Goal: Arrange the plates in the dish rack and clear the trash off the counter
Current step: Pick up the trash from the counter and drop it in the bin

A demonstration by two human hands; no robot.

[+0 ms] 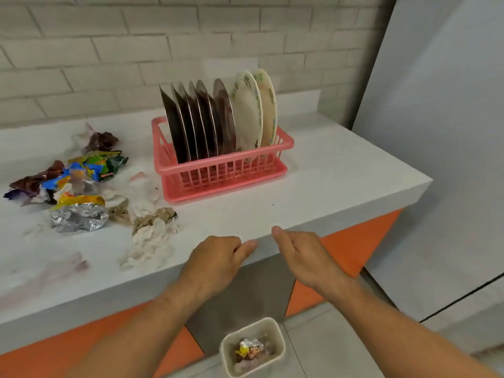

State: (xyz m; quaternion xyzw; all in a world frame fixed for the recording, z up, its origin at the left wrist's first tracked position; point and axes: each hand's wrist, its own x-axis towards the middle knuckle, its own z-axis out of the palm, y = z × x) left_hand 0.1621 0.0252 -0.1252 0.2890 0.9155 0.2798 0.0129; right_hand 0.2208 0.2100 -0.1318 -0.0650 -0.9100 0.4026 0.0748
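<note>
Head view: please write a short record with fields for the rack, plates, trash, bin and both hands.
dish rack: pink, on the counter
plates: standing upright in the rack, steel ones and two cream ones
trash: wrappers, foil, tissue on counter, left of rack
bin: on floor, some trash inside
left hand: holds nothing
right hand: holds nothing

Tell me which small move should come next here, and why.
Probably the left hand should reach to the torn tissue nearest it and grip it. The plates already stand in the rack, this hand and the right hand hold nothing, and the bin waits on the floor below.
</note>
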